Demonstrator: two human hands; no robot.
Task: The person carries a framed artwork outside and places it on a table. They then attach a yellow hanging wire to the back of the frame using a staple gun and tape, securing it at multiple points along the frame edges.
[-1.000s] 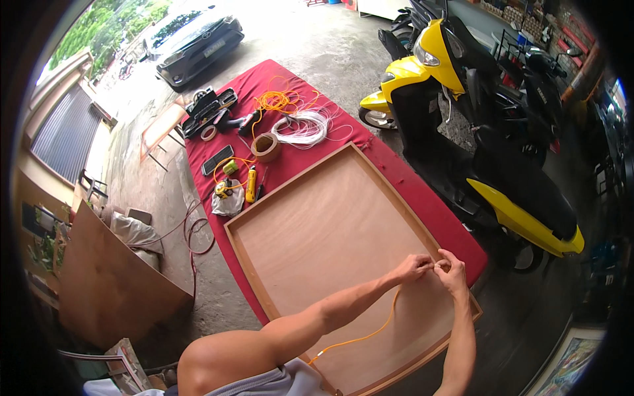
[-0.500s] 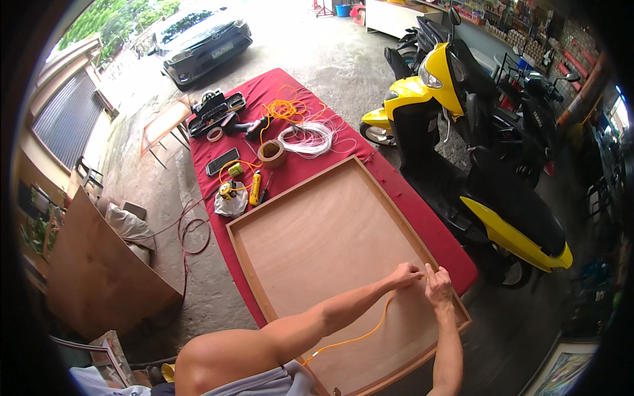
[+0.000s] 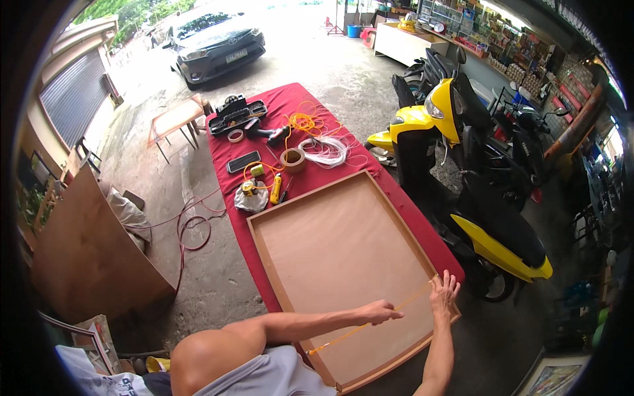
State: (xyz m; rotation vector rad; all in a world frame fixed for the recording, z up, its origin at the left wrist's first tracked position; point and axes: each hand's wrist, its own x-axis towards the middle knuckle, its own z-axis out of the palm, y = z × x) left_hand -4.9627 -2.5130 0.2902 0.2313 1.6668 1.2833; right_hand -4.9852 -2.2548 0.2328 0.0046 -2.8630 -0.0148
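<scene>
A shallow wooden frame with a flat panel (image 3: 330,241) lies on the red-covered table. An orange cord (image 3: 340,337) runs nearly straight across it, from the near left rail to the right rail. My right hand (image 3: 444,294) is at the right rail, its thumb and finger pinching the cord's end there while the other fingers fan upward. Over the middle of the cord is my left hand (image 3: 380,312), loosely open, thumb and index finger apart, hiding a short stretch of the cord.
Beyond the frame on the red cloth (image 3: 290,105) are a tape roll (image 3: 292,160), white cord coil (image 3: 327,152), orange cord tangle (image 3: 305,123), phone (image 3: 244,162), yellow cutter (image 3: 276,189), tape measure (image 3: 249,188) and toolbox (image 3: 238,113). A yellow scooter (image 3: 502,241) stands close on the right.
The hands have moved apart: my left hand has gone left and down from the right one. The cord, slack before, is now pulled nearly straight. My view has shifted slightly.
</scene>
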